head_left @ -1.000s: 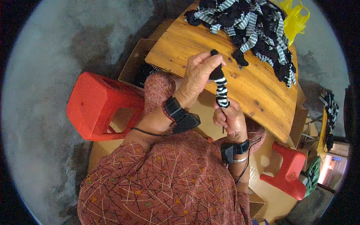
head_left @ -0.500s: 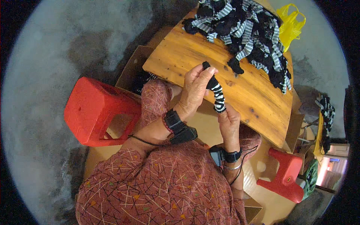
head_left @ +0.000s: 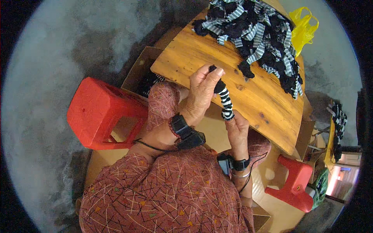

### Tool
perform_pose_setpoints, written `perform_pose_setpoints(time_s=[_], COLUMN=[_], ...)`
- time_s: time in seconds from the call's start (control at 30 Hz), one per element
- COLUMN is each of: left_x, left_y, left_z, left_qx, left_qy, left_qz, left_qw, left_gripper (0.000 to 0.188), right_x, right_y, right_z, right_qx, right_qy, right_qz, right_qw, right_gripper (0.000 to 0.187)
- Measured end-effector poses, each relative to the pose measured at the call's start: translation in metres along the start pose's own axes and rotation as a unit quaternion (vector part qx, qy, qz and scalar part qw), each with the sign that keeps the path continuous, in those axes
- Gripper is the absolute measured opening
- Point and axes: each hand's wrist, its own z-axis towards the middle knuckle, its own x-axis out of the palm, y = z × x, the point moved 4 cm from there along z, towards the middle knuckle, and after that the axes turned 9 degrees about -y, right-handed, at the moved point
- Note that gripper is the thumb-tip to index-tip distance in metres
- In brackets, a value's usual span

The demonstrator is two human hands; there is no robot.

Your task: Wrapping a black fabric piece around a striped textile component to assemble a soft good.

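Note:
Between my hands a small knitted sock (head_left: pixel 225 100), black with white stripes, hangs in a slight curve above the near edge of the wooden table (head_left: pixel 186 54). My left hand (head_left: pixel 202 89) pinches its plain black upper end, and a black tip pokes out past the thumb. Lower down and to the right, my right hand (head_left: pixel 237 127) grips the striped end between thumb and fingers. On the far side of the table lies a heap of similar black and striped knitted pieces (head_left: pixel 256 39).
A red stool (head_left: pixel 93 112) stands at left, a smaller red stool (head_left: pixel 297 184) at lower right. A yellow plastic bag (head_left: pixel 303 33) sits beyond the heap. Beside my left knee is an open cardboard box (head_left: pixel 142 64) with knitted pieces inside. More knits (head_left: pixel 339 120) hang at far right.
The sock looks straighter and its stripes more evenly spread between my hands. Both hands keep their grip in almost the same place. The view has shifted slightly.

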Motion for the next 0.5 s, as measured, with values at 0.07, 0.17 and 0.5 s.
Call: perform_pose_setpoints(time_s=[0.07, 0.17, 0.5], left_x=[0.003, 0.004, 0.005], left_y=[0.004, 0.004, -0.01], left_z=[-0.003, -0.004, -0.009], left_qx=[-0.017, -0.035, -0.029], left_qy=[0.033, 0.071, 0.06], left_qz=[-0.019, -0.033, 0.027], left_qw=[0.999, 0.996, 0.997], left_gripper=[0.017, 0.018, 0.028], right_x=[0.004, 0.006, 0.025], right_y=[-0.002, -0.003, 0.007], right_z=[-0.003, -0.003, -0.009], right_qx=[0.021, 0.059, 0.256], right_qy=[0.0, 0.017, 0.158], right_qz=[0.055, 0.133, 0.374], right_qw=[0.998, 0.989, 0.877], right_gripper=[0.02, 0.021, 0.02])
